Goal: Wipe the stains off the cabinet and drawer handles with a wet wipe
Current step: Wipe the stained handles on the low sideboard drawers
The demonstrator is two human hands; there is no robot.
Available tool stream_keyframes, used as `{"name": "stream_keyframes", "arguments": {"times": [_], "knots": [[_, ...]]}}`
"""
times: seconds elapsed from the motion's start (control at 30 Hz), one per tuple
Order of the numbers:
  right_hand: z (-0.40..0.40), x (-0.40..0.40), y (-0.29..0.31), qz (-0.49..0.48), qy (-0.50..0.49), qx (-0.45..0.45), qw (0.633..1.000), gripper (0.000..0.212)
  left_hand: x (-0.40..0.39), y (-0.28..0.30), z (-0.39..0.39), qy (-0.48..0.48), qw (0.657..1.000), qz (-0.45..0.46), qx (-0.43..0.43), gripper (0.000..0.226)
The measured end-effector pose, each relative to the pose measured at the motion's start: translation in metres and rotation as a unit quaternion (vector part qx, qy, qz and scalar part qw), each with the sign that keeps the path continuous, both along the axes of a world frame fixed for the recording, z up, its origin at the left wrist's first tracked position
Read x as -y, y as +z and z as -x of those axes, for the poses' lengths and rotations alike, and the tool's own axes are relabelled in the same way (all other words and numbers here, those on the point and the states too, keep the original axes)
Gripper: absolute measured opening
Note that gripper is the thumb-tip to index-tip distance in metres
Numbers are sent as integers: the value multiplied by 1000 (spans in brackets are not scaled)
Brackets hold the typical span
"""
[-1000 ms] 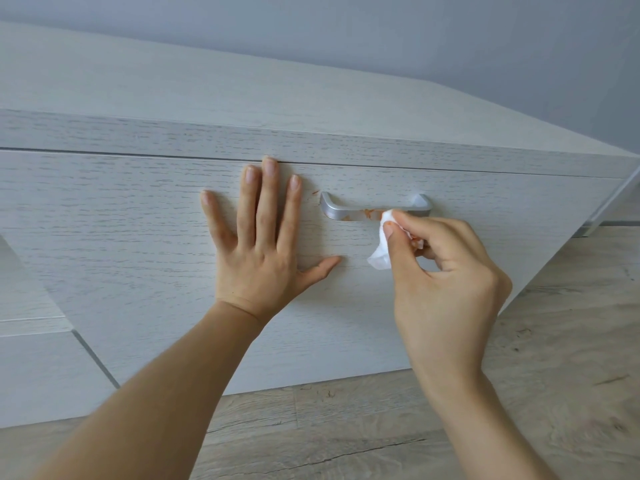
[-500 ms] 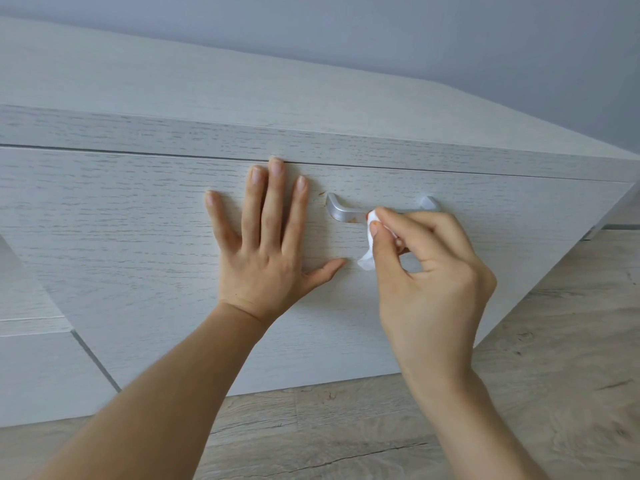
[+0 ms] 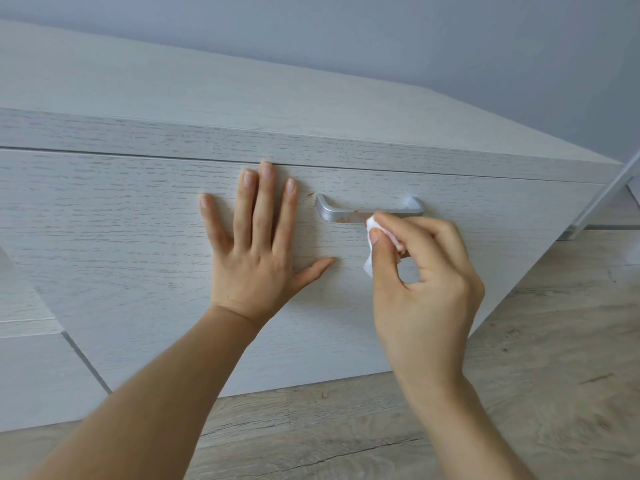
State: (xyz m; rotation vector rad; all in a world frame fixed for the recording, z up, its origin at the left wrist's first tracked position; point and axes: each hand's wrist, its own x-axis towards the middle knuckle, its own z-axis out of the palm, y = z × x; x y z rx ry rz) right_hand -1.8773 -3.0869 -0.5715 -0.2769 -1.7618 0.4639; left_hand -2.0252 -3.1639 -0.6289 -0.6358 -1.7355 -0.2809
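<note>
The left hand (image 3: 254, 251) lay spread flat on the drawer (image 3: 138, 237), bracing it. The right hand (image 3: 420, 282) pinched the wipe (image 3: 372, 225) against the handle (image 3: 367, 211) at its fingertips. Orange smears remained just left of the wipe, so firm strokes that way would serve best.

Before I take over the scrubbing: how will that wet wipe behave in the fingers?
Probably floppy: the wet wipe droops below the right hand pinching it. Likely very light, held by fingertips. It seems to pick up stain: orange marks show on it near the handle.

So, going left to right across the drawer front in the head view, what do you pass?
left hand → small orange smear → silver handle → wet wipe → right hand
</note>
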Motion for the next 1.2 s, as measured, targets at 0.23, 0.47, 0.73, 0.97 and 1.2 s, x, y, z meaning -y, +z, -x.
{"name": "stream_keyframes", "arguments": {"times": [0.23,0.47,0.73,0.97,1.2], "knots": [[10,6,-1,11,-3,10,1000,14,0,-1,1,-9,1000,1,-1,100],[10,3,3,-21,-14,41,999,14,0,-2,2,-10,1000,-4,-6,99],[12,5,6,-16,-9,47,999,12,-1,-2,2,-10,1000,-2,-12,99],[8,7,3,-49,14,65,997,15,1,-1,0,-9,1000,6,-7,97],[6,7,-12,-2,-16,30,999,16,3,-1,0,-16,1000,13,-5,95]]}}
